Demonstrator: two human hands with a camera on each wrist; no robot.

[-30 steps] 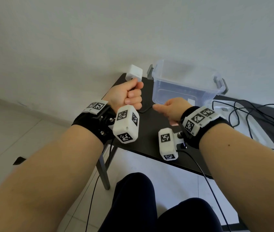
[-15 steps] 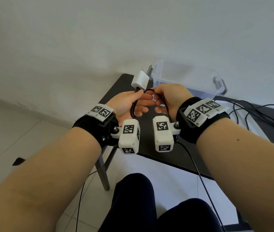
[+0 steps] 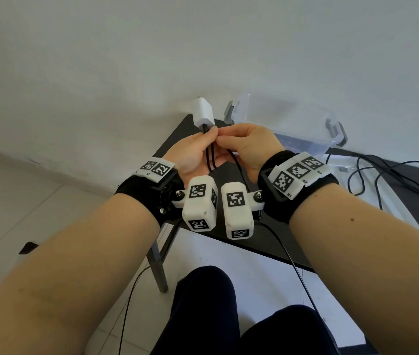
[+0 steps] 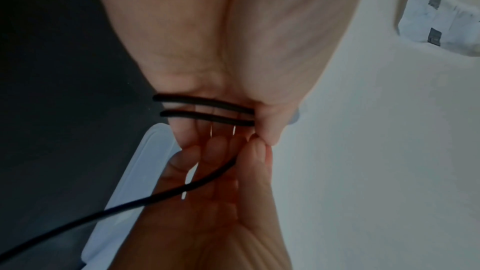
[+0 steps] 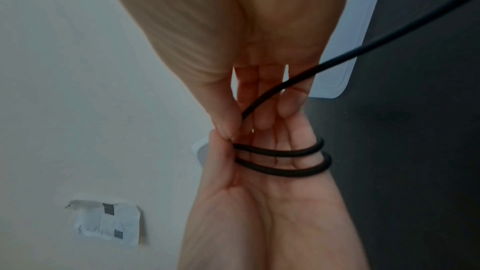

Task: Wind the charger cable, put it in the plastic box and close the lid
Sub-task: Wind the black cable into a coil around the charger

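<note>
The step in hand is the winding of the charger cable [image 3: 212, 156]; boxing it and closing the lid are not yet done. At the centre of the head view the left hand [image 3: 195, 152] is palm-up with its fingers nearly straight, and two turns of black cable lie across them; its thumb [image 5: 221, 151] clamps these turns at one edge of the hand. The white charger block [image 3: 203, 115] stands above this hand, in the upper centre of the frame, with the cable leaving its lower end. The right hand [image 3: 248, 144], just right of centre and touching the left, is curled, and pinches the free run of cable between thumb and forefinger close to the left thumb. The free run passes down toward the lower right of the head view. The next move probably calls for the right hand to carry the free run round the left fingers for a further turn, while the left thumb keeps the existing turns from slipping. The plastic box [image 3: 290, 124] stands open on the dark table [image 3: 177, 134] at upper right, behind the hands; what may be its lid [image 4: 135, 171] shows pale at lower left of the left wrist view
</note>
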